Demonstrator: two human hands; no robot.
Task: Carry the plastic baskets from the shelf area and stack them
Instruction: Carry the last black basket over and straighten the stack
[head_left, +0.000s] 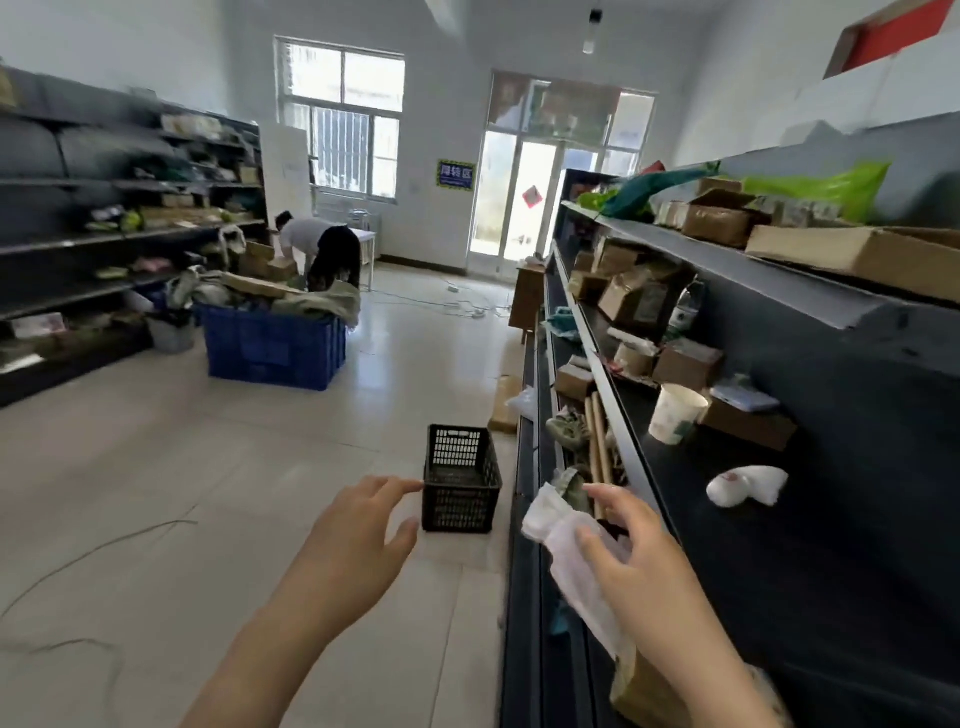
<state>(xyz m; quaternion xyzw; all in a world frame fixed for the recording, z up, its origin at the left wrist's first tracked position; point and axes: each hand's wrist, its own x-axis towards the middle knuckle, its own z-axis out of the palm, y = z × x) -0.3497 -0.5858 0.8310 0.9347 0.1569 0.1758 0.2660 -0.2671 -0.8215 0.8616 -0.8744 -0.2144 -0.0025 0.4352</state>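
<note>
As both hands reach out empty, left hand and right hand spread, 1 black basket waits on the floor beside the shelf; grasping its rim likely comes next.

— What's on the floor ahead of me?

— A black plastic basket stands upright on the pale tiles, just beside the foot of the dark shelf unit on my right. Further off, a big blue crate heaped with stuff sits on the floor too, with thin cables trailing across the tiles.

— And the shelf?

— On my nearest board lie a paper cup, a crumpled white wad and cardboard boxes.
</note>
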